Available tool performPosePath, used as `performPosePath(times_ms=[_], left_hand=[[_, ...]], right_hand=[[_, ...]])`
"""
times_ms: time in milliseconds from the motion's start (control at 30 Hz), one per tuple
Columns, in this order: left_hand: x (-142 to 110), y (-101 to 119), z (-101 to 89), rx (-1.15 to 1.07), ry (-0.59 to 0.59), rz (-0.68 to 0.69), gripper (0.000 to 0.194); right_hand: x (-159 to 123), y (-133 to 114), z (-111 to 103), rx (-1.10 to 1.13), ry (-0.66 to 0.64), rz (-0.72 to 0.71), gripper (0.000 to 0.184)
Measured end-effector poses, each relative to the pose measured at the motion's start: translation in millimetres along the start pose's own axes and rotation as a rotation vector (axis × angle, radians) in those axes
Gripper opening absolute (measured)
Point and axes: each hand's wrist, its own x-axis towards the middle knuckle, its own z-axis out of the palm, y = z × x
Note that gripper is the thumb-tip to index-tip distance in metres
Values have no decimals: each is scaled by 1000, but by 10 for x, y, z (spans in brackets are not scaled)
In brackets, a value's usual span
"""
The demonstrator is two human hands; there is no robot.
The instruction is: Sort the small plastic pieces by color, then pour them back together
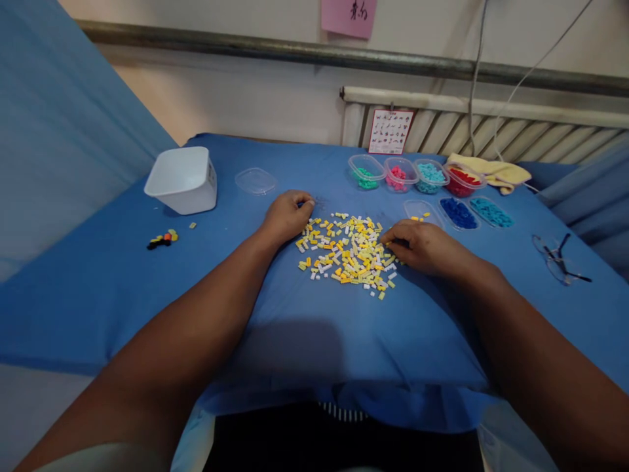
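Observation:
A loose pile of small yellow and white building bricks (351, 252) is spread over the blue cloth in front of me. At its upper left edge is my left hand (289, 215), closed, thumb and fingers pinched together; anything between them is too small to make out. My right hand (425, 248) reaches into the pile's right side with fingers bent and closed, the tips among the bricks. What those fingertips grip is hidden. Just behind the right hand, a shallow clear lid (423, 214) carries a few yellow bricks.
Clear tubs hold green (364, 178), pink (397, 180), light blue (430, 177) and red pieces (462, 181); lids hold blue (458, 214) and teal pieces (492, 212). A white bin (183, 180), clear lid (256, 181), mixed bricks (164, 240), glasses (560, 260) and yellow cloth (491, 172) lie around.

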Motion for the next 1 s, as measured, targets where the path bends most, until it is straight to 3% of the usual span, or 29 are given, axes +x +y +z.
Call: performPosePath(times_ms=[200,333,567,767,1000], left_hand=[[3,5,-4,1,13,5,27],[4,15,-8,6,7,8,26],[-10,44,-20,-3,3,-5,26],[-13,47,-22,0,11,-10,26],[-6,44,-19,19,1,-16,27]], right_hand=[[-6,-104,13,-4,43,43,33],[-20,-29,22,93,94,64,34],[-54,98,-14,56,138,93,29],[-10,64,62,15,93,82,26],[32,-101,7,-163,3,131,24]])
